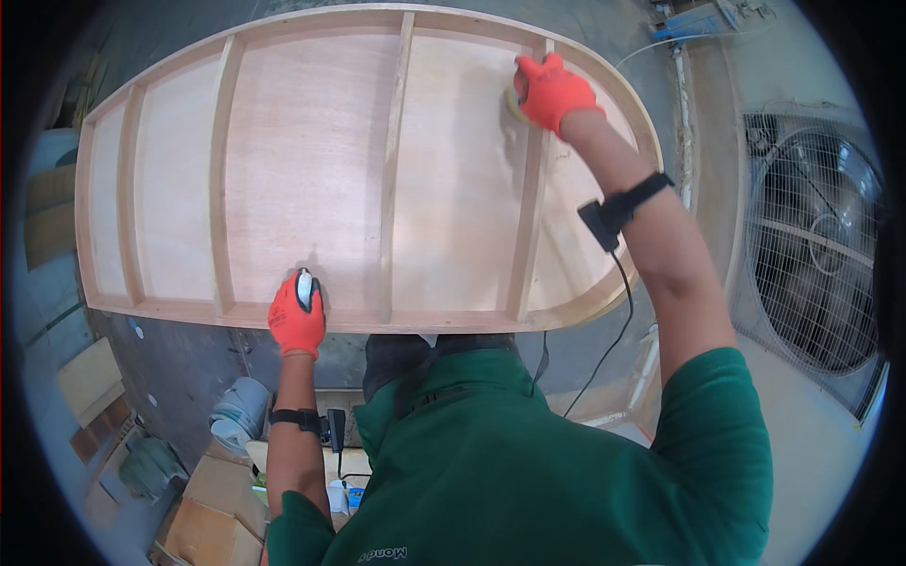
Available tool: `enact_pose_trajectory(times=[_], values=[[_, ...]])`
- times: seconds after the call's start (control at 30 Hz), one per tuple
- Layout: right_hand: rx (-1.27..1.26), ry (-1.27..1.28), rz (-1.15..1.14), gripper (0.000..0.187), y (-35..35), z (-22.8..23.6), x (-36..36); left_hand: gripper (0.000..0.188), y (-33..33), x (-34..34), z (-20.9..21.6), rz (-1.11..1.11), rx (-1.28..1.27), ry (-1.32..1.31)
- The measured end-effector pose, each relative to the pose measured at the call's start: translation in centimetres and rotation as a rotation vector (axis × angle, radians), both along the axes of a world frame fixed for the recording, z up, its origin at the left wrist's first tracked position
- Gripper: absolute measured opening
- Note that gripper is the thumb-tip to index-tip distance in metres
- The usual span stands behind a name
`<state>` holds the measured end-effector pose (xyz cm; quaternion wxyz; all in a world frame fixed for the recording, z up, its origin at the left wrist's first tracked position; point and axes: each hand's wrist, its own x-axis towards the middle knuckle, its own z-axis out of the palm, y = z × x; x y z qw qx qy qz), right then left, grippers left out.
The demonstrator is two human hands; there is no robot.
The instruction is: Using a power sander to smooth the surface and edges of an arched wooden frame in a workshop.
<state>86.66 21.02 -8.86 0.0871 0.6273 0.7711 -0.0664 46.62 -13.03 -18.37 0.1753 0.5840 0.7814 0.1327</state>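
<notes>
A large pale wooden panel (302,170) with a raised rim and several cross slats lies in front of me, its right end rounded. My left hand (296,316), in a red-orange glove with dark parts, is at the near rim. Its fingers are closed round a small white object (305,289), perhaps a bottle. Over the far end of the rightmost cross slat (528,226) is my right hand (555,94), gloved the same way. It is closed on a yellowish, curved-edged thing (515,107), mostly hidden by the glove.
A large fan behind a wire grille (816,250) stands at the right. At the lower left are a grey bucket (241,406) and a cardboard box (212,514). Cables hang from black bands on both forearms. A blue tool (689,24) lies at the far right.
</notes>
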Motion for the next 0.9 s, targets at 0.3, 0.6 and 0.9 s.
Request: enact_pose_trajectory(times=[0.3, 0.6, 0.9], values=[[-0.073, 0.081, -0.016, 0.053, -21.5, -0.5, -1.0, 0.044, 0.0, -0.5, 1.0, -0.031, -0.062, -0.192], [-0.028, 0.551, -0.231, 0.073, -31.5, -2.8, -8.3, 0.042, 1.0, -12.3, 1.0, -0.292, 0.109, -0.099], [-0.013, 0.407, -0.245, 0.075, -33.6, -1.5, -19.2, 0.042, 0.6, -12.4, 0.4, -0.325, 0.078, -0.037]])
